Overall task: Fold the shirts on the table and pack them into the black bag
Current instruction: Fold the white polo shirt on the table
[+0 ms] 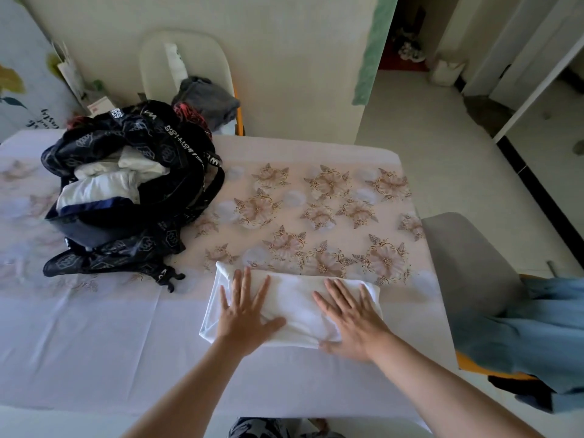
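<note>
The cloth-covered table (94, 343) is cut off at left. Pale garments (104, 181) are half buried in the crumpled black bag (164, 143) on it. Nearer, the soft white shirt (297, 298), folded rectangular, is pressed by the spread left hand (246, 314) and right hand (354, 324).

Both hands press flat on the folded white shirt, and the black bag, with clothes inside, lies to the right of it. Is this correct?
Not quite. The head view shows the black bag left of the white shirt, not right. The left hand and right hand do press flat on the shirt, and the bag holds clothes.
</note>
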Demonstrator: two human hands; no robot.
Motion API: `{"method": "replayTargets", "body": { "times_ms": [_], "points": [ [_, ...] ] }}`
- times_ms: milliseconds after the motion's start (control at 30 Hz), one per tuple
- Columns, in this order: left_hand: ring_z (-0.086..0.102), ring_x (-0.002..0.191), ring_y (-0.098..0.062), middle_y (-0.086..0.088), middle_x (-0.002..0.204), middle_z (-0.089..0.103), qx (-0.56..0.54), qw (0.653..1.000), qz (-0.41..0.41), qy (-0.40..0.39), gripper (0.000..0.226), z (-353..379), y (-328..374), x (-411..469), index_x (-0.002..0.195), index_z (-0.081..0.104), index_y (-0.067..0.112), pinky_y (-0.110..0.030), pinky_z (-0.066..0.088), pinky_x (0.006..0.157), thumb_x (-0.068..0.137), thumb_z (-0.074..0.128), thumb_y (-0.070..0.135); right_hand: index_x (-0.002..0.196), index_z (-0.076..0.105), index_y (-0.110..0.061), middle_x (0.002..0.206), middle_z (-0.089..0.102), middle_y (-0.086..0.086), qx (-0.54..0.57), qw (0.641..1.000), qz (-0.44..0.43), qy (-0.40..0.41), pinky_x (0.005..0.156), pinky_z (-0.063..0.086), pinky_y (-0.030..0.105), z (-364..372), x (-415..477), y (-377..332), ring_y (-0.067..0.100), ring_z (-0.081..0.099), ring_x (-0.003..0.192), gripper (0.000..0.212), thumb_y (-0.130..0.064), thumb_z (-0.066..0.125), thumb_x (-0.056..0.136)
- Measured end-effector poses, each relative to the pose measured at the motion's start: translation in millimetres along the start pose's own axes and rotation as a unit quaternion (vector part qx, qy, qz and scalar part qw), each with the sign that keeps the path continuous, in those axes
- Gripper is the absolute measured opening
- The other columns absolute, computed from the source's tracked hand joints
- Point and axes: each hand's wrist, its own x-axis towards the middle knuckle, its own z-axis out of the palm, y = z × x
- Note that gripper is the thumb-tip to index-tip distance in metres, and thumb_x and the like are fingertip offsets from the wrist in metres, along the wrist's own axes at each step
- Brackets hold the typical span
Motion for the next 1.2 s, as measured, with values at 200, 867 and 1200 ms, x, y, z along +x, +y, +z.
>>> {"method": "replayTargets", "body": {
  "times_ms": [200, 867, 1200],
  "points": [
    [-0.034, 0.143, -0.028, -0.011, 0.157, -0.032, 0.044, 0.995, 0.078, -0.047, 0.106, -30.7, -12.5, 55.1, 0.154, -0.012, 0.037, -0.051, -0.014, 0.119, 0.068, 0.016, 0.093, 0.149, -0.025, -0.046, 0.158, -0.036, 0.000, -0.006, 0.999, 0.050, -0.018, 0.113, -0.003, 0.068, -5.0, 16.6, 7.9, 0.022, -0.035, 0.145, 0.103, -0.087, 0.034, 0.076],
    [0.012, 0.149, -0.021, -0.003, 0.162, 0.021, -0.013, 0.957, 0.285, 0.049, 0.073, -7.9, 6.9, 59.9, 0.153, 0.033, 0.021, -0.049, 0.027, 0.118, 0.090, 0.038, 0.058, 0.148, 0.038, -0.020, 0.158, 0.026, 0.013, -0.006, 0.998, -0.025, 0.063, 0.115, 0.032, 0.045, -21.2, 32.3, -15.9, 0.030, 0.028, 0.143, 0.077, -0.062, 0.045, 0.083],
    [-0.021, 0.149, -0.023, -0.003, 0.162, -0.020, 0.035, 0.964, 0.261, -0.027, 0.122, -3.5, 14.1, 23.7, 0.158, -0.004, 0.025, -0.042, -0.009, 0.119, 0.063, 0.050, 0.081, 0.120, 0.061, -0.016, 0.128, 0.059, 0.013, -0.043, 0.995, 0.020, 0.084, 0.062, 0.059, 0.039, -23.0, 40.3, -32.8, 0.031, 0.062, 0.113, 0.047, -0.006, 0.052, 0.076]
  ]
}}
